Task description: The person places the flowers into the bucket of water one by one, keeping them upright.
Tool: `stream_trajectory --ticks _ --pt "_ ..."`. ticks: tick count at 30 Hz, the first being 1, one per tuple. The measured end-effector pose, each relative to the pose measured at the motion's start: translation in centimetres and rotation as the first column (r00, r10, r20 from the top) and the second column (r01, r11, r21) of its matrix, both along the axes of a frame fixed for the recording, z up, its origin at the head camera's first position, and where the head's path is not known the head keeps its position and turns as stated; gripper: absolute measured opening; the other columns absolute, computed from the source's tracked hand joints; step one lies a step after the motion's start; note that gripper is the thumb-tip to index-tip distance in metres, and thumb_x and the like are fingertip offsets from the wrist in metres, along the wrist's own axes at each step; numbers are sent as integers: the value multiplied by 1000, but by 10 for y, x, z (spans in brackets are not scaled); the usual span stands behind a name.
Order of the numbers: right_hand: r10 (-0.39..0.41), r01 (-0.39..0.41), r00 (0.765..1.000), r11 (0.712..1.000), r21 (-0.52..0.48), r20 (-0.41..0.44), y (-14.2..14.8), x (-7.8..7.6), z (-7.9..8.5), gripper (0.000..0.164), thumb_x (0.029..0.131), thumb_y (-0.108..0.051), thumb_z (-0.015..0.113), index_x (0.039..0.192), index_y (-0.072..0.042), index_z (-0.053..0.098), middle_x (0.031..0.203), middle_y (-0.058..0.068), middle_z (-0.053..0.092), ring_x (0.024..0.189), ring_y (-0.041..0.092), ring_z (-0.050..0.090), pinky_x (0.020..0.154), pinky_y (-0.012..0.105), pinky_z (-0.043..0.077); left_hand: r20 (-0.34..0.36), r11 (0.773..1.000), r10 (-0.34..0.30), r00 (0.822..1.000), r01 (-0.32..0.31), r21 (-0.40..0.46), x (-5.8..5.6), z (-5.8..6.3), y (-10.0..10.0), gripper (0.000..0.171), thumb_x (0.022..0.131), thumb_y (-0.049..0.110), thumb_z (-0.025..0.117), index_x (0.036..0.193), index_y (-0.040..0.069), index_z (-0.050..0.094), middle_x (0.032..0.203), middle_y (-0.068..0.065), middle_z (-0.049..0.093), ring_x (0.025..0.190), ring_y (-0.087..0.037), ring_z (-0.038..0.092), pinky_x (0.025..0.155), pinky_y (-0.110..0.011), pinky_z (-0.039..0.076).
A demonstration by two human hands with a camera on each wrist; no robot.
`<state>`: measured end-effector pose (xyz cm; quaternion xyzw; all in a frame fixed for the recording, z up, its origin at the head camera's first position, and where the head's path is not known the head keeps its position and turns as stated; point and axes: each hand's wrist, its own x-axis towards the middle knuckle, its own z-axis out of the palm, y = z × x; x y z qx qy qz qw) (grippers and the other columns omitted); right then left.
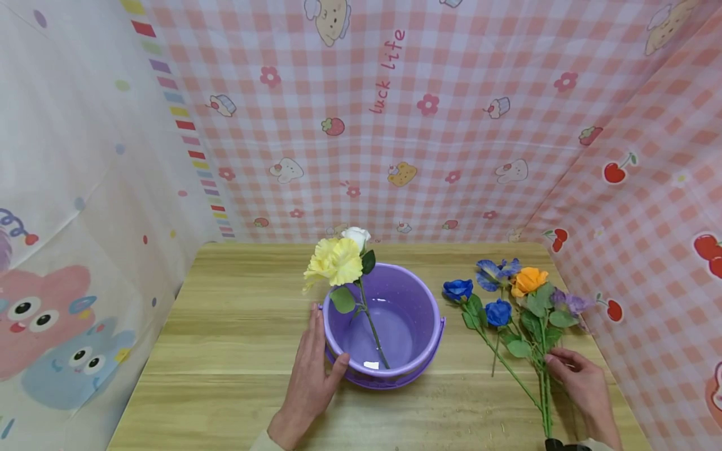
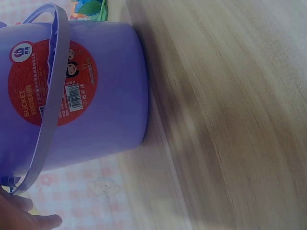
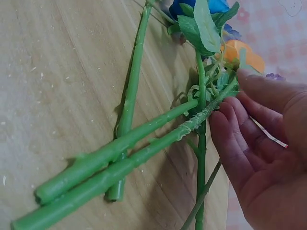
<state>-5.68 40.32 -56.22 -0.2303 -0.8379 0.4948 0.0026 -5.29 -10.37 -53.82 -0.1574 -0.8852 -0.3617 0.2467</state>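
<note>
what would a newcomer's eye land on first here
Probably the central purple bucket, a yellow flower and a white flower over its far left rim, the left hand against its side. Next, the orange flower among blue flowers and a purple flower on the right of the table, the right hand at their stems.

I note a purple bucket [image 1: 420, 307] on the wooden table [image 1: 237, 338], the left hand [image 1: 309, 373] laid against its left side. A yellow flower [image 1: 336, 262] leans inside, a white rose [image 1: 356, 236] behind its bloom. At right, my remote feed shows the right hand [image 1: 583, 381] pinching a green stem [image 1: 544, 391] near blue [image 1: 499, 312], orange [image 1: 529, 281] and purple blooms [image 1: 570, 303].
</note>
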Motion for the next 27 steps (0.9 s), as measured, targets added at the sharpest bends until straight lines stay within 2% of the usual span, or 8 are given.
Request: stream_trajectory --ticks 11,18,25,27 --pt "49 -56 997 991 122 55 0 -6 0 52 96 -28 76 130 11 64 90 -5 75 72 -4 62 63 20 57 -2 1000 -3 1000 3 -1 0 0 0 88 108 62 32 162 -6 17 166 -31 21 149 -49 29 127 -25 4" --pt "65 -86 990 980 179 124 3 -12 3 51 97 -30 74 128 9 66 89 -2 76 70 1 64 60 22 55 10 1000 -1 1000 1 -4 0 0 -1 87 108 60 35 162 -6 17 167 -29 20 151 -46 27 127 -25 4" --pt "74 -97 992 966 240 103 1 -14 5 43 96 -25 74 122 10 69 83 -1 75 67 1 62 58 20 53 24 1000 -3 1000 3 -3 1 1 -1 87 108 59 37 162 -5 17 171 -21 13 150 -48 28 127 -26 4" --pt "67 -88 993 969 231 96 -1 -13 6 43 96 -23 74 122 10 69 85 0 75 68 0 63 58 20 54 29 1000 -2 1000 2 -4 2 1 -1 86 108 59 37 163 -5 17 171 -19 12 150 -47 28 127 -25 4"
